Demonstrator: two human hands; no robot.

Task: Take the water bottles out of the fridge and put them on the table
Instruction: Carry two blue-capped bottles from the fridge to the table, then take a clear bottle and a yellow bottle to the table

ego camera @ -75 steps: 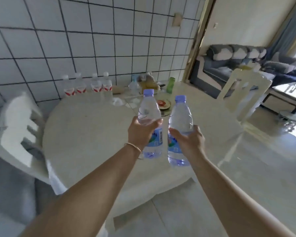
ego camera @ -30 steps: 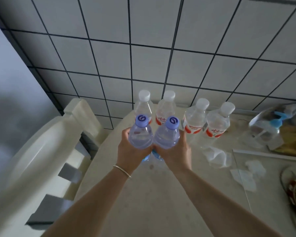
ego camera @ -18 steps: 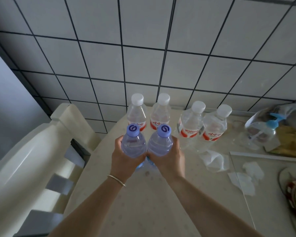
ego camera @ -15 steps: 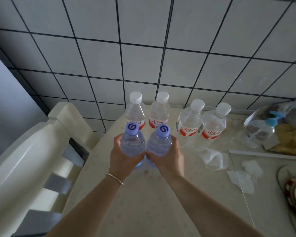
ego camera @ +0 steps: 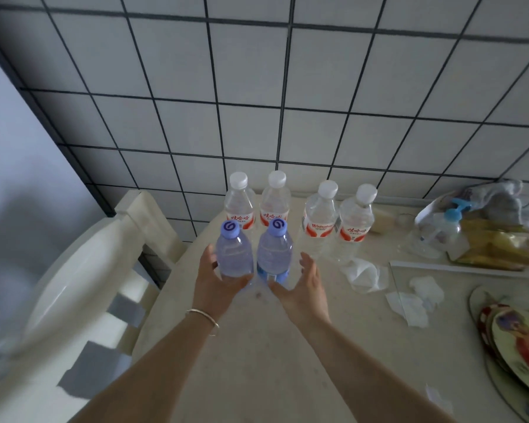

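Nearest the viewer, two bare forearms are extended over a round cream table [ego camera: 257, 377]. The left hand [ego camera: 216, 283], with a thin metal bangle [ego camera: 202, 315] at the wrist, is loosely cupped against the left clear plastic bottle with a lilac cap [ego camera: 233, 254]; whether a grip is kept cannot be told. The right hand [ego camera: 303, 288] is opened, its fingers spread just beside the right clear plastic bottle with a lilac cap [ego camera: 274, 253], apparently apart from it. Both bottles are stood upright on the table, touching each other. Behind them, four clear white-capped bottles with red labels [ego camera: 321, 215] are ranged along a white tiled wall [ego camera: 257, 102]. Crumpled white tissues [ego camera: 364, 274] are shown to the right, a cream chair back [ego camera: 83, 279] to the left.
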